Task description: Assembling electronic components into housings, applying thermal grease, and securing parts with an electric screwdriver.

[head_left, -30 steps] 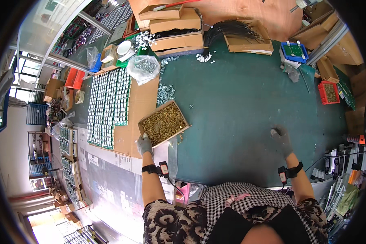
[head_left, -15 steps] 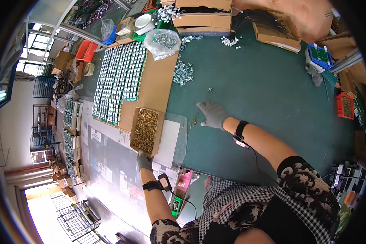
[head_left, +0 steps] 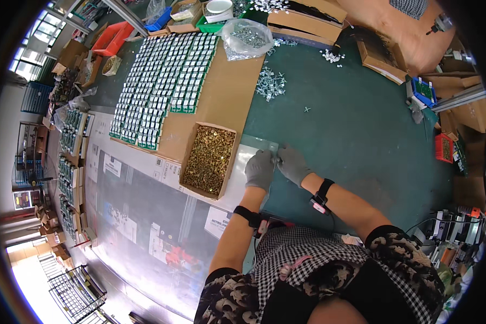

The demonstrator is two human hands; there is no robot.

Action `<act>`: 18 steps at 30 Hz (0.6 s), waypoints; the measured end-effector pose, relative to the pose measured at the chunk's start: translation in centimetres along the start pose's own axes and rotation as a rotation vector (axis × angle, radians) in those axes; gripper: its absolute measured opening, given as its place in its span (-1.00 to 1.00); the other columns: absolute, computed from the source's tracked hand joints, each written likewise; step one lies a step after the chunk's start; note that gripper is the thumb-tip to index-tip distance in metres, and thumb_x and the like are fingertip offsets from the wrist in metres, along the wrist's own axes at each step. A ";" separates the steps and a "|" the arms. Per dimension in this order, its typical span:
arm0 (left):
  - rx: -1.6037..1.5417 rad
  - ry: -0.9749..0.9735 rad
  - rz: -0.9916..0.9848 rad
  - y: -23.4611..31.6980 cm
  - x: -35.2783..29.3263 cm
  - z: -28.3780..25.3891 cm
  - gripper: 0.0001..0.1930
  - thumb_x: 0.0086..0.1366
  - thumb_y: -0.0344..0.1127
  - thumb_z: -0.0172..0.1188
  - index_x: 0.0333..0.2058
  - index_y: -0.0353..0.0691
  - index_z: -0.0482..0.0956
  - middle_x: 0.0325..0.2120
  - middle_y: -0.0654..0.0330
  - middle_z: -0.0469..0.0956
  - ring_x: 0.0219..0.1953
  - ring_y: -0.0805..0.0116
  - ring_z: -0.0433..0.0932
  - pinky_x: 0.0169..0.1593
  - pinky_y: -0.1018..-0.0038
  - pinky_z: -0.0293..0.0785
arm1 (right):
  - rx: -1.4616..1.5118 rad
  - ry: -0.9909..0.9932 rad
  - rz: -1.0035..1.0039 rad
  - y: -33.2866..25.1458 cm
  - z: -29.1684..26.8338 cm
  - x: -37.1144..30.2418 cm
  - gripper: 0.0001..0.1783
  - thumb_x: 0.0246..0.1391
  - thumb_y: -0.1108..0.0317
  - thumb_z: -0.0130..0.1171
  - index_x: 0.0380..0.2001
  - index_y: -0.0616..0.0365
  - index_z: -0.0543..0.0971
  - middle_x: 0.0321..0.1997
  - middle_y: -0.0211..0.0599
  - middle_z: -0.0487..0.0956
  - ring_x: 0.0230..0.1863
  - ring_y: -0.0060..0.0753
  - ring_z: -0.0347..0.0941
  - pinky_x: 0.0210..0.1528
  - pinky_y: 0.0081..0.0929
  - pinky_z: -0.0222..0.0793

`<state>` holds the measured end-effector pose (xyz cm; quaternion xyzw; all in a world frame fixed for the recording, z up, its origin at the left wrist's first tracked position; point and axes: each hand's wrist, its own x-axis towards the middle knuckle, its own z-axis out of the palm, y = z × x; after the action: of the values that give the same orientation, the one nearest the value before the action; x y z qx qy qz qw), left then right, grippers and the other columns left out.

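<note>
My left hand [head_left: 260, 168], in a grey glove, is beside the edge of a clear plastic sheet [head_left: 248, 144], its fingers curled in. My right hand [head_left: 292, 163], gloved the same way, is close against it over the green mat [head_left: 351, 156], fingertips bent toward the left hand. What either hand holds, if anything, is too small or covered. Just left of the left hand stands an open cardboard box [head_left: 233, 156] filled with small brass-coloured metal pieces [head_left: 208, 159]; neither hand touches it.
Rows of green circuit boards with white parts [head_left: 162, 86] cover the far left on cardboard. Beyond the hands lie a pile of silvery cross-shaped pieces [head_left: 270, 85], a single one [head_left: 307, 109] and a clear bag of metal parts [head_left: 247, 39]. A red bin [head_left: 444, 148] stands far right.
My left hand has let go of the box and moved right, beside my right hand. The right hand has drawn nearer, its fingers bending in. Loose brass-coloured pieces on the mat no longer show.
</note>
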<state>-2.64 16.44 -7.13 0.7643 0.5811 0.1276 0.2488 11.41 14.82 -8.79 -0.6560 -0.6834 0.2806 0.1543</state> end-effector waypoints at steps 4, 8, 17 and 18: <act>-0.168 0.019 -0.051 0.1 -1.3 -3.6 -0.84 0.08 -0.27 0.16 -0.34 -0.14 0.57 -0.43 0.08 0.54 -0.36 0.11 0.54 -0.26 0.32 0.45 | 0.083 0.094 0.101 1.0 -0.5 -1.4 -0.89 -0.05 0.43 0.05 -0.38 0.16 0.47 -0.27 -0.12 0.46 -0.35 -0.08 0.47 -0.27 -0.31 0.42; -0.431 0.353 -0.190 -6.5 -3.9 -9.6 -0.86 0.13 -0.45 0.19 -0.31 -0.32 0.57 -0.42 0.21 0.56 -0.37 0.51 0.48 -0.27 0.57 0.43 | 0.772 -0.008 0.493 -2.6 -4.3 -1.9 -0.91 -0.05 0.45 0.04 -0.40 0.14 0.47 -0.43 -0.28 0.46 -0.50 -0.44 0.43 -0.47 -0.49 0.40; -0.110 0.664 -0.429 -11.7 -7.6 -12.1 -0.53 0.17 -0.26 0.18 0.05 -0.21 0.35 -0.19 -0.01 0.42 -0.21 0.13 0.46 -0.17 0.32 0.44 | 0.406 0.232 -0.084 -8.7 -2.5 1.6 -0.71 -0.03 0.45 0.10 -0.18 0.08 0.36 -0.19 -0.12 0.41 -0.23 -0.11 0.44 -0.18 -0.26 0.37; -0.121 0.740 -0.584 -12.0 -8.3 -12.0 -0.47 0.18 -0.22 0.19 0.11 -0.18 0.27 -0.19 -0.01 0.41 -0.21 0.15 0.46 -0.20 0.32 0.46 | 0.360 0.266 -0.042 -5.6 -1.6 0.8 -0.69 -0.03 0.44 0.09 -0.16 0.07 0.36 -0.20 -0.12 0.42 -0.22 -0.09 0.44 -0.18 -0.23 0.36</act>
<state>-20.72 13.75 -2.56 0.4564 0.8127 0.3496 0.0949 7.72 15.99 -4.36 -0.6349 -0.6093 0.3061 0.3633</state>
